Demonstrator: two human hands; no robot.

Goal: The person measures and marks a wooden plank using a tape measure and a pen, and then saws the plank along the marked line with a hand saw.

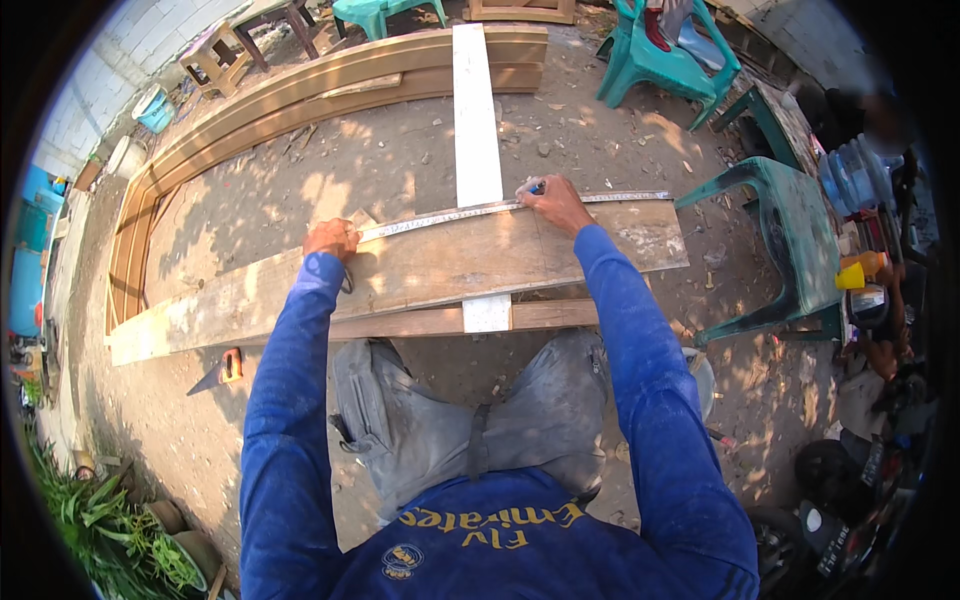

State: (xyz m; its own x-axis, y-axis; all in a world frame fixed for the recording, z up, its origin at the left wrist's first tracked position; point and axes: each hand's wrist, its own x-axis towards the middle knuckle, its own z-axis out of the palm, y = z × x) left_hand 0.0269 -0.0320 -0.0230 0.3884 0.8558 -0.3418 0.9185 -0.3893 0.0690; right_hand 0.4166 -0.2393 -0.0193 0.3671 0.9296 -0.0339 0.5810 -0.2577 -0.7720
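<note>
A long plywood board (440, 262) lies across in front of me, propped on a white plank (477, 130) and a brown wooden beam (400, 324). Along the board's far edge runs the silver blade of a tape measure (430, 222), reaching close to the board's right end. My left hand (332, 240) is closed on the tape's left part; its fingers hide what lies inside. Farther right, my right hand (560, 206) rests at the far edge over the tape, fingers pinched round a small blue pen-like thing (537, 187), mostly hidden.
Brown timber frames (300, 98) lie behind the board. A handsaw (231, 366) with an orange handle is on the ground at left. Green plastic chairs (775, 240) stand at right and back, one bearing a seated person's legs. Potted plants (110, 520) and motorbikes (830, 520) flank me.
</note>
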